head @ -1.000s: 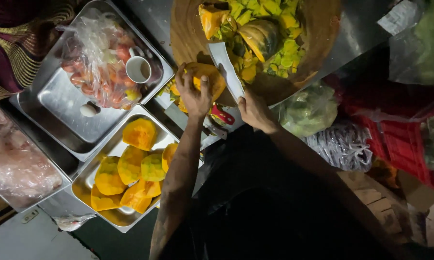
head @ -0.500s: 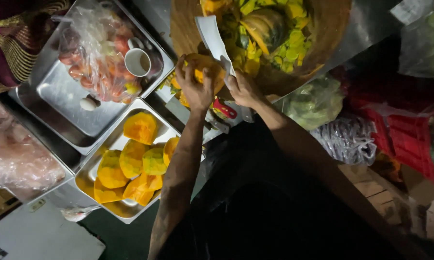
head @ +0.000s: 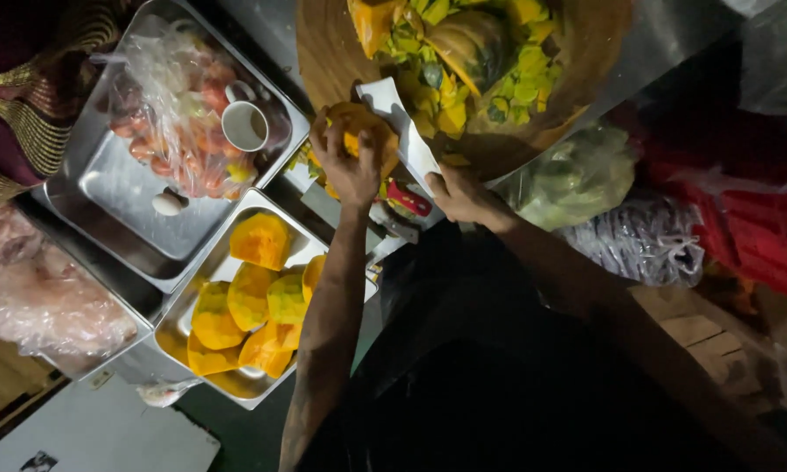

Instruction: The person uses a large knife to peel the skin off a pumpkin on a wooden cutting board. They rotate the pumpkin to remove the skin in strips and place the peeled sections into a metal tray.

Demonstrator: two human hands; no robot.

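My left hand (head: 348, 166) grips an orange fruit piece (head: 364, 122) at the near edge of a round wooden chopping block (head: 323, 52). My right hand (head: 463, 194) holds a broad white-bladed cleaver (head: 398, 118), its blade lying against the right side of that fruit. On the block lie several green-yellow peel scraps (head: 516, 79) and a larger unpeeled fruit (head: 468, 44). Below my left forearm, a steel tray (head: 183, 328) holds several peeled orange-yellow fruit pieces (head: 249, 297).
A larger steel tray (head: 122, 183) at left carries a plastic bag of reddish fruit (head: 170, 122), a white cup (head: 245, 127) and an egg-like white object (head: 168, 203). Plastic bags (head: 577, 179) lie at right. A red-handled tool (head: 408, 198) rests near my hands.
The cleaver blade has come down from over the block to the fruit's right side. My left hand has kept its grip on the fruit, turning it slightly.
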